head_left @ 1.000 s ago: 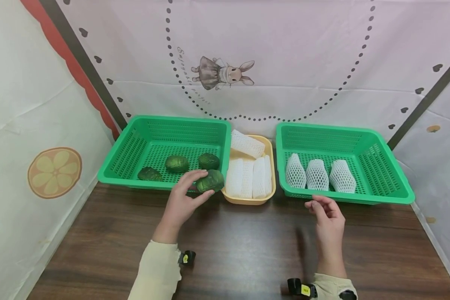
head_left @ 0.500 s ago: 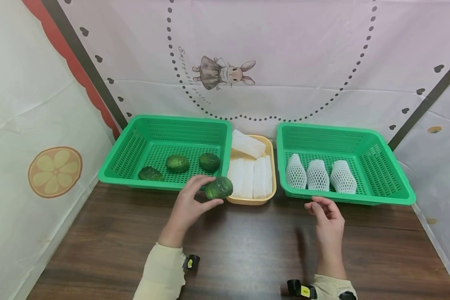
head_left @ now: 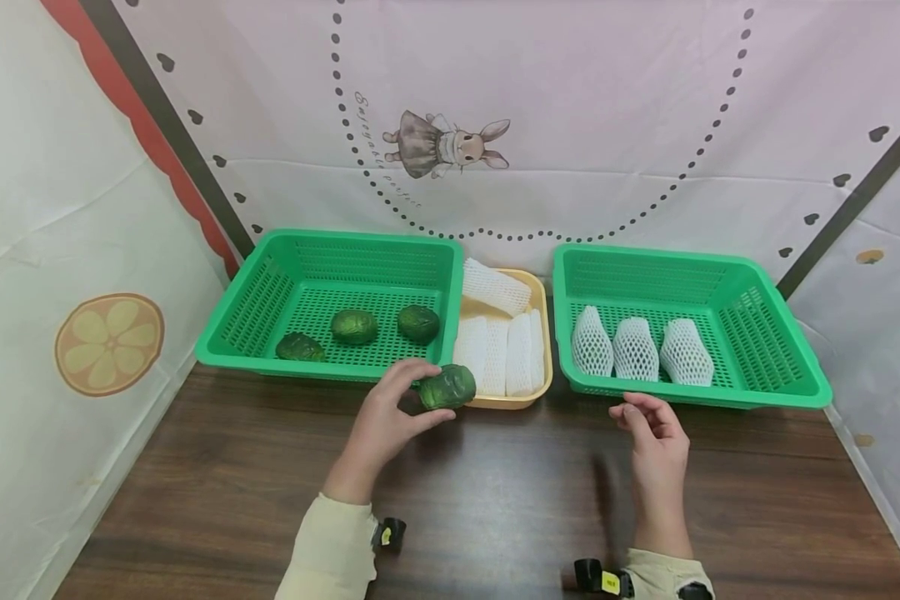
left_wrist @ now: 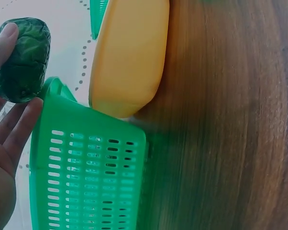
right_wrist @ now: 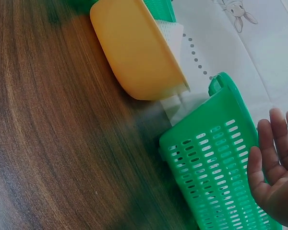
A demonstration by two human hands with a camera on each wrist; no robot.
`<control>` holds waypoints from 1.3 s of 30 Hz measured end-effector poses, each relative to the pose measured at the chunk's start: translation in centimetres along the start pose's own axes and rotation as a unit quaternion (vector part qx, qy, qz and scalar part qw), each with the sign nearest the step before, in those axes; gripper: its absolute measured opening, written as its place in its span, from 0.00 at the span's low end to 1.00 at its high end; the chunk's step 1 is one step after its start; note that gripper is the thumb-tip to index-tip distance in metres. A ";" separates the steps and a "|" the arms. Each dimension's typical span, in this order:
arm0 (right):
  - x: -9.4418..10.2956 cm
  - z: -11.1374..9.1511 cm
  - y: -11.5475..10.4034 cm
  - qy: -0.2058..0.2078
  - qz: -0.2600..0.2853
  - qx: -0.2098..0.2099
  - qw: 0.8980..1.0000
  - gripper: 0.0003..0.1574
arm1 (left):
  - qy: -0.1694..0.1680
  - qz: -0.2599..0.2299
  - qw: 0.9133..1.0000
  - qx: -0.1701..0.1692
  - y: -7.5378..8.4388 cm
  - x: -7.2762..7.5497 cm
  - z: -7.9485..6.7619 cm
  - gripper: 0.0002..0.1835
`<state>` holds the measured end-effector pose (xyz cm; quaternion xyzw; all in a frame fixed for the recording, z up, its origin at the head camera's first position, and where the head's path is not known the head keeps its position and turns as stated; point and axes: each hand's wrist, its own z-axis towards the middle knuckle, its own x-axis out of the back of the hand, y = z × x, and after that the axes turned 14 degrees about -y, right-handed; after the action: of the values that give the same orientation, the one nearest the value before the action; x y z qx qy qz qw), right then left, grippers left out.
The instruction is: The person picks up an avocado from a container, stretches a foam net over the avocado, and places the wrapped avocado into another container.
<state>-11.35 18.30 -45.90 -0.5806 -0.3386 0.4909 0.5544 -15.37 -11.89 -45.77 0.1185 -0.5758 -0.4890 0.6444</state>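
Observation:
My left hand (head_left: 382, 425) pinches a dark green, wrinkled oval fruit (head_left: 448, 387) between thumb and fingers, in front of the gap between the left green basket (head_left: 255, 360) and the yellow tray (head_left: 506, 403). The left wrist view has the same fruit (left_wrist: 25, 60) at upper left, shiny and creased. Three similar fruits, one of them (head_left: 354, 327) in the middle, lie in the left basket. Loosely bent and holding nothing, my right hand (head_left: 656, 437) is at the front edge of the right green basket (head_left: 765, 400); the right wrist view shows its fingers (right_wrist: 278, 139) beside that basket.
White foam net sleeves (head_left: 497, 287) lie in the yellow tray between the baskets. Inside the right basket are three things in white foam nets, one of them (head_left: 635, 350) in the middle. A dark wooden table (head_left: 495, 508) extends in front; a printed cloth (head_left: 600, 108) hangs behind.
My left hand has carried the green fruit rightward and nearer to me, from the left basket's front edge to the yellow tray's near left corner. The right hand stays in place.

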 end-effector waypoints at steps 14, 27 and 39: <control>0.0 0.0 0.1 -0.001 0.004 0.001 1.000 0.06 | -0.014 0.000 1.000 -0.016 0.4 -1.2 -0.7 0.28; -0.2 -0.2 -0.3 -0.006 -0.001 -0.004 1.000 0.10 | -0.060 0.003 0.998 0.003 0.2 -2.1 -1.0 0.26; -0.2 -0.1 -0.1 -0.004 -0.006 -0.001 1.000 0.06 | -0.105 0.040 0.992 0.056 -0.2 -2.8 -1.1 0.27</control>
<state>-11.33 18.07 -45.76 -0.5771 -0.3450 0.4896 0.5552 -14.08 -10.29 -48.00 0.0793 -0.6712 -0.4394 0.5917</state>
